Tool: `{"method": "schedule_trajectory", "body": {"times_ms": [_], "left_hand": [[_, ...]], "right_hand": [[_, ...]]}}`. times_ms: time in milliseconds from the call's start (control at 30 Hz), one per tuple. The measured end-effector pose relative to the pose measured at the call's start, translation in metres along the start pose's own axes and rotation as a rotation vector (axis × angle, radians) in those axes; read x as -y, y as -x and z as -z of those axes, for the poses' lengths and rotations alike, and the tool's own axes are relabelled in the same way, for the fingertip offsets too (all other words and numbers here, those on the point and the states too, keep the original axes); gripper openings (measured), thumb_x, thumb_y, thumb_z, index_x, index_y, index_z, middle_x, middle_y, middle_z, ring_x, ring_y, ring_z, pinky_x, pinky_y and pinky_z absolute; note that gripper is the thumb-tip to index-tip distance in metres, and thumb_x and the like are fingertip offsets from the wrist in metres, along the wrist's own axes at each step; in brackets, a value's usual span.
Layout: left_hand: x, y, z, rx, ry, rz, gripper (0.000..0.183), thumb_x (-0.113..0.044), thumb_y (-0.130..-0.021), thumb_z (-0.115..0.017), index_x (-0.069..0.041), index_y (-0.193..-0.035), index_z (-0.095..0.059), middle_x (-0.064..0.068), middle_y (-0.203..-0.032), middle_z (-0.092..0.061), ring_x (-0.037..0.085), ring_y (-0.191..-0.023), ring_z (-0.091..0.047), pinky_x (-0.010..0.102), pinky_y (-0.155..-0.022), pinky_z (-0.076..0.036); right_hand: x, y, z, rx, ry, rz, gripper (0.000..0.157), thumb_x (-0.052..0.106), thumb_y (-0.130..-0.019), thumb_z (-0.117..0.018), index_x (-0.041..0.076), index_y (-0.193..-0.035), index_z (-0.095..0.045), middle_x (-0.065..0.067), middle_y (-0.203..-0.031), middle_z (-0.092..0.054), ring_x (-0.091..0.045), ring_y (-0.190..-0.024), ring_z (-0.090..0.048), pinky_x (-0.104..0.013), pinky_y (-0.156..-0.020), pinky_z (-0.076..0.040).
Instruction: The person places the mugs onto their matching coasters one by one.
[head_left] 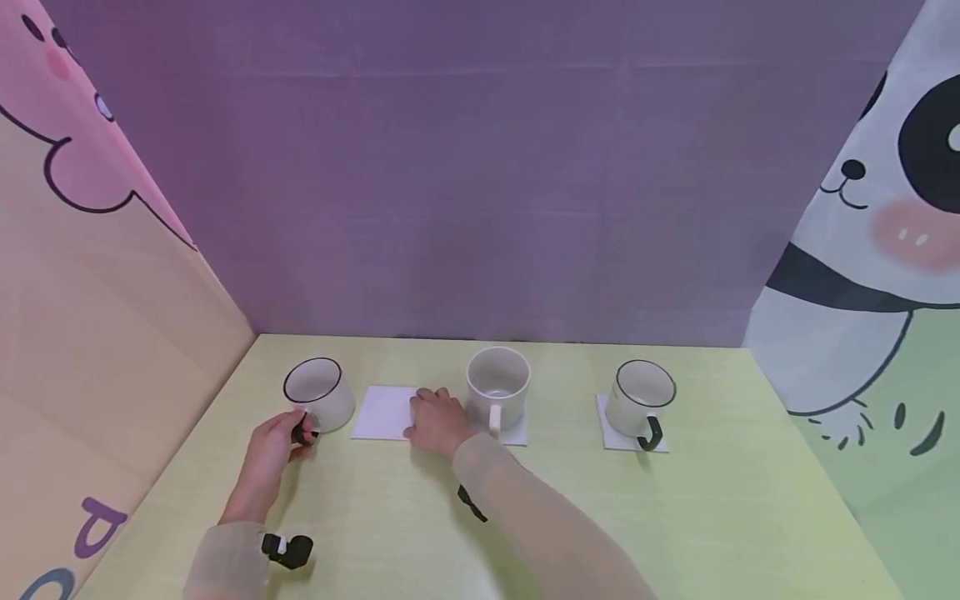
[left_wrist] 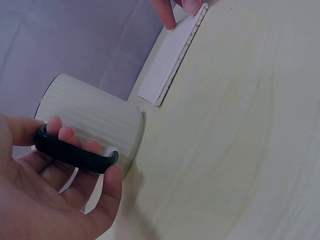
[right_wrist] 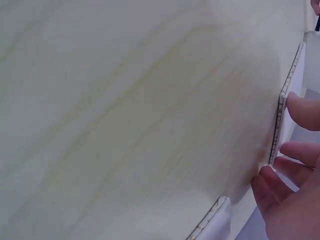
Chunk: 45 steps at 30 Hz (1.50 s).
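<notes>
At the left, my left hand (head_left: 270, 454) grips the black handle (left_wrist: 75, 154) of a white mug (head_left: 330, 407) with a thin dark rim. Its fingers pass through the handle, and the thumb lies at the handle's lower end. My right hand (head_left: 438, 421) reaches down over a flat white coaster (right_wrist: 278, 130), its thumb and fingers spread to opposite sides of it. Another white coaster (head_left: 382, 412) lies directly to the left, edge against or overlapping the held one. Just right of that hand stands an all-white mug (head_left: 480, 404) on its own coaster (head_left: 513, 432).
Farther right, a white mug (head_left: 633, 412) with dark rim and black handle stands on a coaster (head_left: 607, 437). The pale wooden table (head_left: 720, 517) ends at a purple backdrop (head_left: 487, 183). Printed cartoon panels flank it on both sides.
</notes>
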<state>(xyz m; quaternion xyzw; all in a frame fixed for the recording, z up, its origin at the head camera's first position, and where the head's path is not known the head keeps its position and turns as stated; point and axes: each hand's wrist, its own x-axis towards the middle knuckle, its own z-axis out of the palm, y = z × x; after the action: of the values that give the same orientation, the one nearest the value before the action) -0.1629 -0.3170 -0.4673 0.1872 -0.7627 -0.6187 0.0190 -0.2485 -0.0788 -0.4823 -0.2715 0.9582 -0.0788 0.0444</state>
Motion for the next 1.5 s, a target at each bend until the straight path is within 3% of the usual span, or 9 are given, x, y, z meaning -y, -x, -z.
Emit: {"method": "schedule_trajectory", "body": {"times_ms": [167, 333, 533, 833, 1067, 1233, 1500], "left_hand": [[-0.001, 0.002, 0.002, 0.004, -0.034, 0.000, 0.042, -0.031, -0.111, -0.036, 0.006, -0.109, -0.056, 0.000, -0.089, -0.056, 0.013, -0.085, -0.055, 0.027, -0.079, -0.051], [-0.004, 0.003, -0.001, -0.003, -0.073, -0.016, 0.042, -0.029, -0.111, -0.035, 0.008, -0.111, -0.055, 0.001, -0.089, -0.057, 0.013, -0.084, -0.056, 0.027, -0.078, -0.051], [-0.004, 0.003, -0.008, -0.030, -0.018, -0.011, 0.038, -0.025, -0.111, -0.038, 0.007, -0.107, -0.058, -0.001, -0.085, -0.059, 0.011, -0.081, -0.057, 0.027, -0.076, -0.051], [0.002, 0.004, -0.018, -0.092, 0.018, -0.092, 0.040, -0.025, -0.112, -0.038, 0.010, -0.107, -0.057, -0.003, -0.081, -0.057, 0.009, -0.079, -0.055, 0.026, -0.074, -0.050], [0.005, 0.006, -0.016, -0.152, -0.010, -0.117, 0.046, -0.029, -0.111, -0.038, 0.012, -0.109, -0.058, -0.004, -0.080, -0.058, 0.007, -0.079, -0.055, 0.024, -0.074, -0.051], [0.005, 0.005, -0.015, -0.156, -0.007, -0.105, 0.047, -0.031, -0.111, -0.038, 0.012, -0.110, -0.058, -0.004, -0.081, -0.058, 0.007, -0.081, -0.055, 0.023, -0.075, -0.050], [0.003, 0.006, -0.017, -0.211, 0.037, -0.115, 0.045, -0.031, -0.111, -0.041, 0.010, -0.104, -0.060, -0.004, -0.079, -0.058, 0.008, -0.081, -0.054, 0.023, -0.074, -0.049]], "right_hand": [[0.004, -0.002, -0.002, -0.007, -0.035, -0.023, 0.037, 0.039, -0.096, -0.066, 0.013, -0.121, -0.070, 0.002, -0.143, -0.056, -0.024, -0.126, -0.051, -0.036, -0.102, -0.045], [0.002, -0.001, -0.003, 0.002, -0.040, -0.034, 0.042, 0.041, -0.097, -0.065, 0.014, -0.129, -0.067, 0.003, -0.146, -0.054, -0.023, -0.131, -0.049, -0.036, -0.106, -0.043], [-0.001, 0.001, -0.002, 0.011, -0.022, -0.027, 0.046, 0.043, -0.099, -0.063, 0.013, -0.134, -0.065, 0.003, -0.144, -0.054, -0.023, -0.130, -0.050, -0.035, -0.105, -0.044], [-0.001, 0.004, 0.000, 0.020, -0.036, -0.036, 0.042, 0.042, -0.100, -0.062, 0.014, -0.131, -0.065, 0.003, -0.146, -0.053, -0.023, -0.132, -0.048, -0.036, -0.106, -0.043], [0.000, 0.003, -0.001, 0.014, -0.043, -0.038, 0.047, 0.042, -0.099, -0.063, 0.014, -0.137, -0.062, 0.004, -0.147, -0.052, -0.022, -0.133, -0.048, -0.035, -0.107, -0.043], [-0.001, 0.003, -0.001, 0.020, -0.046, -0.050, 0.051, 0.042, -0.099, -0.063, 0.014, -0.141, -0.060, 0.003, -0.151, -0.050, -0.022, -0.136, -0.046, -0.036, -0.109, -0.041], [-0.001, 0.004, 0.000, 0.022, -0.047, -0.041, 0.045, 0.041, -0.099, -0.063, 0.014, -0.134, -0.064, 0.003, -0.148, -0.052, -0.023, -0.135, -0.047, -0.037, -0.108, -0.042]]}}
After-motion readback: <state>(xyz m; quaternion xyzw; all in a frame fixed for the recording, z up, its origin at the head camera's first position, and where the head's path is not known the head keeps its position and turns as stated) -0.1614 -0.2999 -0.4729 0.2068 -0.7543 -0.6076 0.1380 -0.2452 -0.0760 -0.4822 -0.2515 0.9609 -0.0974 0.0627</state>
